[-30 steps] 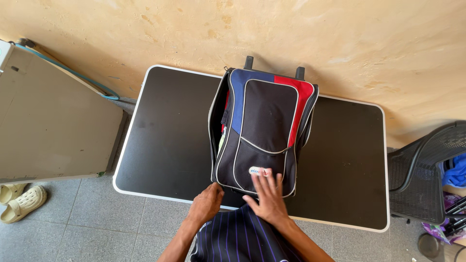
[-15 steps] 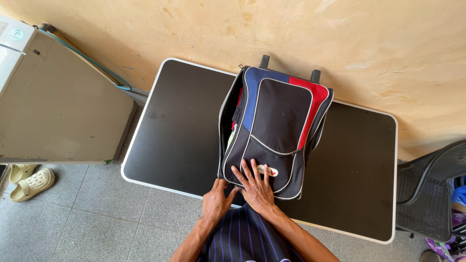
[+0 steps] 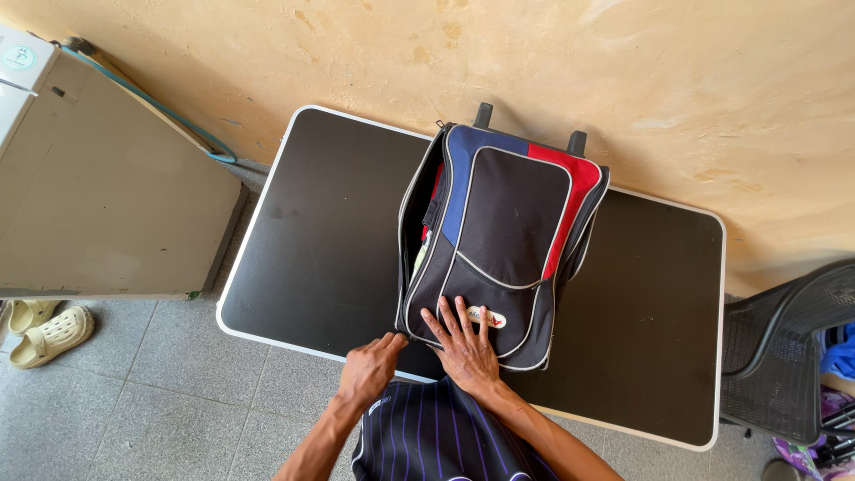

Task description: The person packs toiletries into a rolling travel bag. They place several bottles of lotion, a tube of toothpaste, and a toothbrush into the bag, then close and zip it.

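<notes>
bag flat on table, side unzipped | right hand fingers spread, pressing (steadying) | left hand pinching the zip at the corner

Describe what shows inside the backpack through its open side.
Through the backpack's open left side, only slivers of red and pale green contents show; the closed front panel covers everything else, so the items can't be identified.

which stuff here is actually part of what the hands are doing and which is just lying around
In hand:
backpack, black, blue and red, lying on the table, side zip open
left hand pinching at its near left corner
right hand pressed flat on its front
black table under it

Lying about:
pale sandals on the floor
black chair
beige cabinet
</notes>
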